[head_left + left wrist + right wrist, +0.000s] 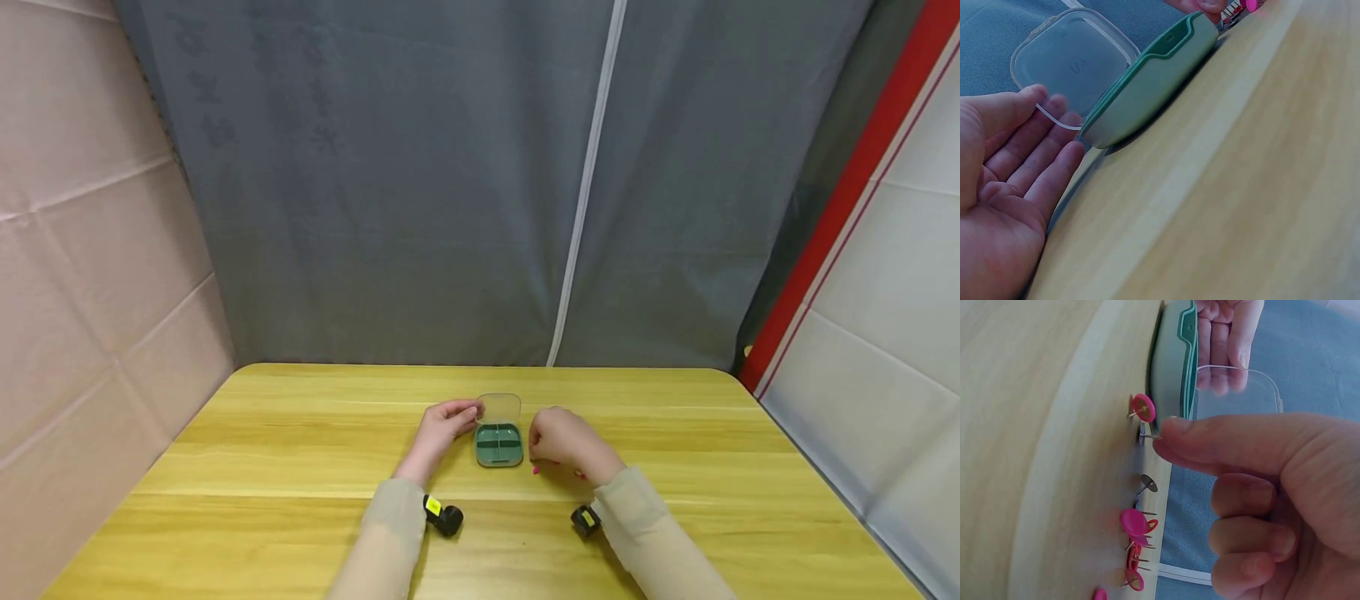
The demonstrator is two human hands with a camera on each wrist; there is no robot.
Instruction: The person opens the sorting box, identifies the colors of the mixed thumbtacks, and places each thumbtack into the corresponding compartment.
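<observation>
A grey curtain (450, 183) with a pale zip line closes the back of the room, with a pinkish sheet (82, 250) to the left and a white panel edged by a red strip (840, 208) to the right. In front stands a yellow wooden table (300, 467). Near its middle lies a small green box (498, 445), divided into compartments, its clear lid (500, 407) swung open toward the curtain. The left hand (444, 427) rests just beside the box's left edge, fingers relaxed and nearly straight, the fingertips (1054, 119) touching the lid's rim and gripping nothing. The right hand (564, 440) lies just right of the box, lower fingers curled, with the index fingertip (1166, 440) set on a small thumbtack (1144, 433) that appears pinched against the hidden thumb. More pink and metal thumbtacks (1134, 540) lie loose on the wood beside it. The step in hand appears to be gathering tacks one at a time; the next move calls for a firm pinch clear of the point, then a short carry over the box's wall.
</observation>
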